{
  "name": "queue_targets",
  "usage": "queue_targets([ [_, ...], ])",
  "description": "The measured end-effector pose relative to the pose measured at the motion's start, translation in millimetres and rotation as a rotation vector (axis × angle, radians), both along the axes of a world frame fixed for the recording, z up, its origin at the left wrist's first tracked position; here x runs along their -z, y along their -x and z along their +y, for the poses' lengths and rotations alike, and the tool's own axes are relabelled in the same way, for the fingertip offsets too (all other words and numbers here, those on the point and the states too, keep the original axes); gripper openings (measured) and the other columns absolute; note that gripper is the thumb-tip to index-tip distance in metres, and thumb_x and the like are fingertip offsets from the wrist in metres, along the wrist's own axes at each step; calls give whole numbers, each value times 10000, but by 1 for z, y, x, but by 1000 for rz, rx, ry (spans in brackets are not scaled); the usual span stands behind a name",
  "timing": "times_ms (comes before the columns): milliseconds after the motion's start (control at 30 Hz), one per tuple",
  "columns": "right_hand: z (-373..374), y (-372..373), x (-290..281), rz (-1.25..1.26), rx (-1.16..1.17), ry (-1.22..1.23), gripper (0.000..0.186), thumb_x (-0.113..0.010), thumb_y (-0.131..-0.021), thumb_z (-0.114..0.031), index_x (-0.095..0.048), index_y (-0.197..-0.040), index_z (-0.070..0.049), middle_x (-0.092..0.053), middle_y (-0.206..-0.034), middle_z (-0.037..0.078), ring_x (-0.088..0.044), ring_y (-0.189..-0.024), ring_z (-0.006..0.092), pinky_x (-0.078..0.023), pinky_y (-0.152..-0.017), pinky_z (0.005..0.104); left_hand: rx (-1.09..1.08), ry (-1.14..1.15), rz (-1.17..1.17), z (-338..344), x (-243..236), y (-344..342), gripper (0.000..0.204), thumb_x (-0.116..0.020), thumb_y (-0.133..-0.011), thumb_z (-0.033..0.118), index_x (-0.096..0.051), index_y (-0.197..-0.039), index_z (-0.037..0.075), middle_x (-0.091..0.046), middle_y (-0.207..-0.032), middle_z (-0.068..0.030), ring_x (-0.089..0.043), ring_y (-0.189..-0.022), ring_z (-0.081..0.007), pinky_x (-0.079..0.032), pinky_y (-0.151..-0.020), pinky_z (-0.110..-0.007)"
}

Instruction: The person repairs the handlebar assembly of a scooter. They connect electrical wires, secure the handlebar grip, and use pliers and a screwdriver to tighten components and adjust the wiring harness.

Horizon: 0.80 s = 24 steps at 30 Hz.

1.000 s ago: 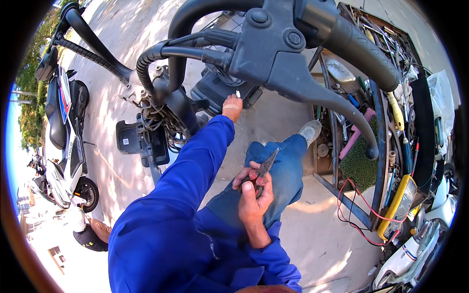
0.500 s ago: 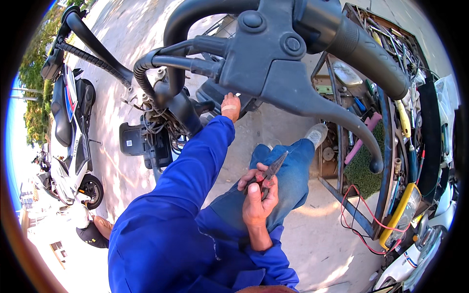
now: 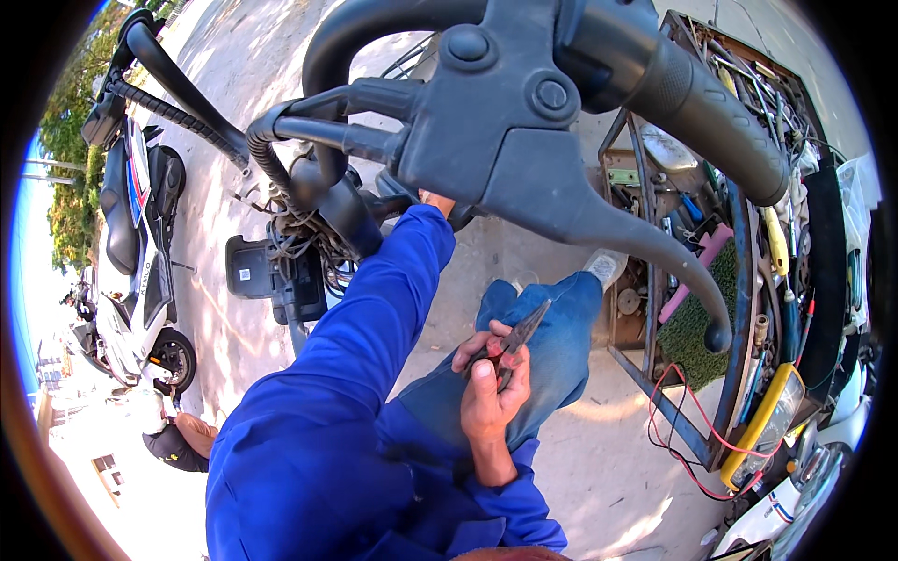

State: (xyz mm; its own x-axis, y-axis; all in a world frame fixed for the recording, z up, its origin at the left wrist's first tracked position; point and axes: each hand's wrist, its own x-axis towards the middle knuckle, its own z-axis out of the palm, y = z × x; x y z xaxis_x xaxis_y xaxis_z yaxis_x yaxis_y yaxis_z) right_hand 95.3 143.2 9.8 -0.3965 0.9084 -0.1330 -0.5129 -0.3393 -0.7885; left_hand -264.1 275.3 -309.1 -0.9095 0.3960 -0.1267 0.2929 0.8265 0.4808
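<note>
- The person's right hand (image 3: 496,379) was closed around a pair of needle-nose pliers (image 3: 527,329) with worn red handles, thumb lying along the near side. The pliers sat above the person's lap, grey jaws pointing up and to the right in the view.
- The left hand (image 3: 437,200) reached forward and was mostly hidden behind a black brake lever housing (image 3: 486,131); only a sliver of skin showed, so whether it was holding anything could not be told.
- The housing, with its long brake lever (image 3: 645,234) and a ribbed handlebar grip (image 3: 711,122), loomed large across the top, close to the camera.
- Beside the reaching arm hung tangled wires (image 3: 304,229), next to a black plastic casing (image 3: 253,266).
- The person wore a blue jacket (image 3: 318,421) and blue jeans (image 3: 557,327).
- To the right stood a metal-framed workbench (image 3: 739,337) crowded with tools, including a yellow-handled screwdriver (image 3: 776,241). At its near corner was a yellow multimeter (image 3: 765,425) with red and black leads (image 3: 658,397).
- To the left, a white scooter (image 3: 140,271) was parked on sunlit ground, and another person (image 3: 178,447) in a black top was low down near it.
</note>
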Motion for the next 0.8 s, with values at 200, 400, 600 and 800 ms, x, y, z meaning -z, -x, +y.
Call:
queue_targets([
  [200, -2, -7, 5, 77, -43, 75, 483, -673, -972, -123, -470, -1364, 75, -579, -1029, 120, -610, -860, 200, -535, -749, 336, -160, -37, -81, -3, 23, 17, 366, -491, -1006, 304, -580, -1273, 70, -586, -1323, -219, -578, -1192, -452, -494, -967, -494],
  [400, 1, -1, 0, -2, 5, 68, 500, -681, -970, -237, -469, -1320, 50, -611, -891, 141, -597, -757, 195, -491, -688, 314, -37, -42, -6, -4, 18, 11, 350, -504, -992, 269, -572, -1273, 71, -587, -1314, -224, -579, -1169, -468, -489, -952, -502],
  [600, 1, -2, 0, 5, 5, 73, 497, -684, -967, -227, -475, -1330, 42, -602, -893, 133, -598, -771, 199, -489, -690, 316, 228, -72, 91, -9, -8, -5, 318, -541, -955, 186, -576, -1247, 64, -593, -1277, -223, -586, -1126, -476, -489, -922, -504],
  [800, 0, -2, 1, 24, 0, 90, 506, -699, -958, -229, -480, -1329, 37, -600, -908, 135, -597, -770, 200, -486, -685, 315, 376, -110, 107, -15, -24, -14, 305, -579, -918, 104, -580, -1220, 56, -599, -1240, -223, -593, -1083, -484, -490, -892, -506],
])
